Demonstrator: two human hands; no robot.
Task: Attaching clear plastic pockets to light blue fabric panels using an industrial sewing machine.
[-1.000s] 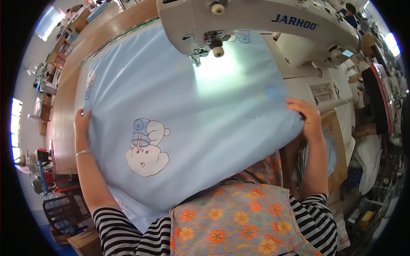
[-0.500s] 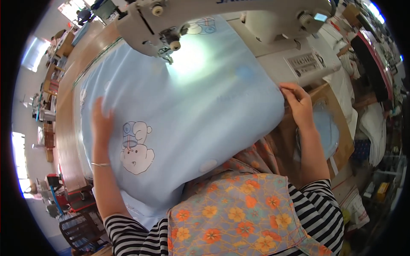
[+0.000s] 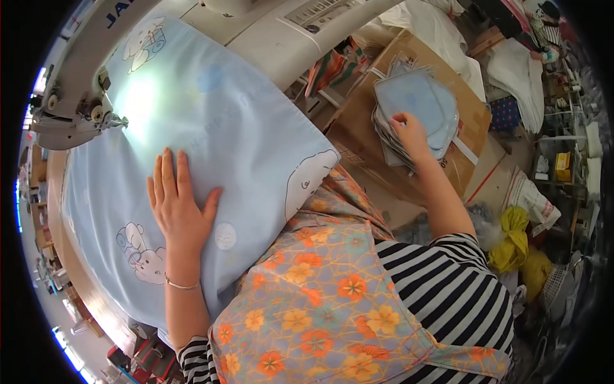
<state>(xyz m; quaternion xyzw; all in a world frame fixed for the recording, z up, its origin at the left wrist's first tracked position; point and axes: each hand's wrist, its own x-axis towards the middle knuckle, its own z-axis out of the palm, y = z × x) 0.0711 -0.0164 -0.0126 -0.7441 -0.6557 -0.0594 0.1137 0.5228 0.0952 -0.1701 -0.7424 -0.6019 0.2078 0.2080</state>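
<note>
A large light blue cloth point(image 3: 249, 128) printed with white cartoon bears lies under the sewing machine head point(image 3: 77, 102) and hangs toward my lap. My left hand point(image 3: 182, 208) rests flat on it, fingers spread, just in front of the lit needle area. Out to the right, my right hand point(image 3: 410, 133) is on a stack of light blue, rounded fabric pieces point(image 3: 432, 105). Its thumb and fingers are bent together at the top piece; whether they pinch its cloth is hidden. The stack sits on a cardboard box point(image 3: 470, 121).
A control panel point(image 3: 320, 16) is set in the machine's base. Striped cloth point(image 3: 334, 67) hangs between machine and box. White fabric point(image 3: 515, 77) lies behind the box. A yellow bag point(image 3: 511, 237) stands on the floor to the right, near shelves point(image 3: 579, 173) of small goods.
My view has turned to the right. My right hand has let go of the big cloth's right edge and moved to the stack. My left hand now lies flat nearer the cloth's middle.
</note>
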